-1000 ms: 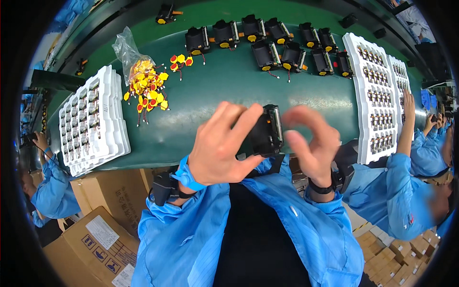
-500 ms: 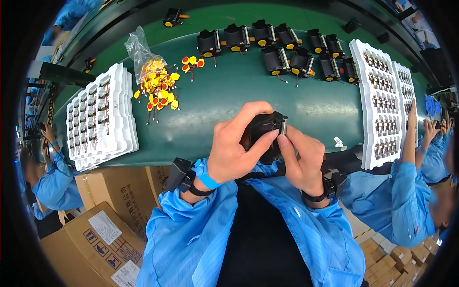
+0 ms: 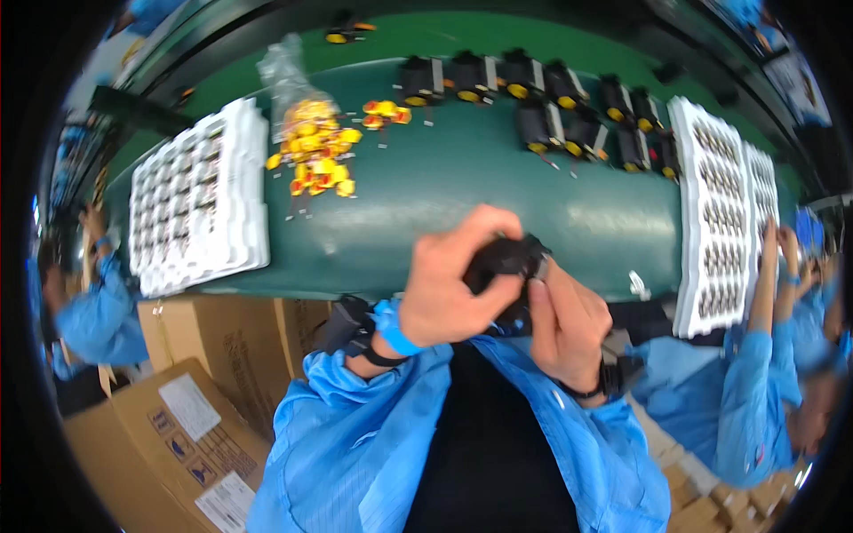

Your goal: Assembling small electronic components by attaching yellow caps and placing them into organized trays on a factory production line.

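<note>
- Black part (image 3: pixel 505 259), frame centre, gripped by both hands.
- Left hand (image 3: pixel 449 284) curled around it.
- Right hand (image 3: pixel 569 324) fingers pinch its right edge, above green surface (image 3: pixel 462 204).

Single view only — a head-worn fisheye, looking steeply down over the wearer's own chest and blue sleeves onto the green bench (image 3: pixel 462 213) in front. Hands sit close under the lens at centre: left hand (image 3: pixel 449 289), right hand (image 3: pixel 569 324), forearms entering from the lower edge. The bench's far edge and the white trays at left (image 3: pixel 195 209) and right (image 3: pixel 720 213) bow toward the dark round rim — co-workers' sleeves and cardboard boxes (image 3: pixel 169 417) squeezed into the margins; no second view shares the scene.
</note>
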`<action>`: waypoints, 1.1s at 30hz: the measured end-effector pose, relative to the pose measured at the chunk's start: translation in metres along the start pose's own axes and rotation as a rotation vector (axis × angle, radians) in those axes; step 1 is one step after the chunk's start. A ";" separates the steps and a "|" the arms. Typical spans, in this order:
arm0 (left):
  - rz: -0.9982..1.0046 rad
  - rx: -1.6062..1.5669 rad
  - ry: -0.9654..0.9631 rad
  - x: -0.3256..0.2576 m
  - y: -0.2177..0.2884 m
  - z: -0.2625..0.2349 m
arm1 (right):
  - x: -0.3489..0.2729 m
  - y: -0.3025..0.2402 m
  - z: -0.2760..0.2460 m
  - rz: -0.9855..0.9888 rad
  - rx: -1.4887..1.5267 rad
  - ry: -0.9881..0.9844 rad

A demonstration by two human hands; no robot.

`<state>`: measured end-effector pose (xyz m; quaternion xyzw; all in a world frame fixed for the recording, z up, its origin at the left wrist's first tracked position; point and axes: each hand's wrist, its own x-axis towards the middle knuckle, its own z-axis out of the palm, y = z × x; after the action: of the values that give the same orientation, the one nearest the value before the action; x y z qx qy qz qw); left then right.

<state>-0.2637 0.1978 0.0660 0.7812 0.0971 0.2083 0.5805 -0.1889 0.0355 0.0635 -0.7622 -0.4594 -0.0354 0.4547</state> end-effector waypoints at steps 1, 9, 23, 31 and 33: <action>0.090 0.017 0.027 0.001 -0.001 0.004 | 0.000 -0.004 -0.001 -0.023 -0.075 0.000; 0.245 -0.066 -0.162 -0.009 -0.020 0.017 | -0.021 0.009 -0.001 0.173 -0.023 -0.055; -0.004 -0.122 0.011 -0.012 -0.012 -0.012 | 0.026 -0.003 0.000 0.064 0.158 -0.240; 0.038 -0.121 -0.067 0.003 -0.010 -0.020 | 0.037 0.009 0.011 -0.020 0.124 -0.108; -0.028 -0.127 -0.071 0.008 -0.011 -0.026 | 0.053 0.017 0.013 -0.025 0.144 -0.122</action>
<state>-0.2669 0.2265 0.0630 0.7482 0.0738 0.1781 0.6349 -0.1509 0.0776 0.0699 -0.7225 -0.4969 0.0385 0.4791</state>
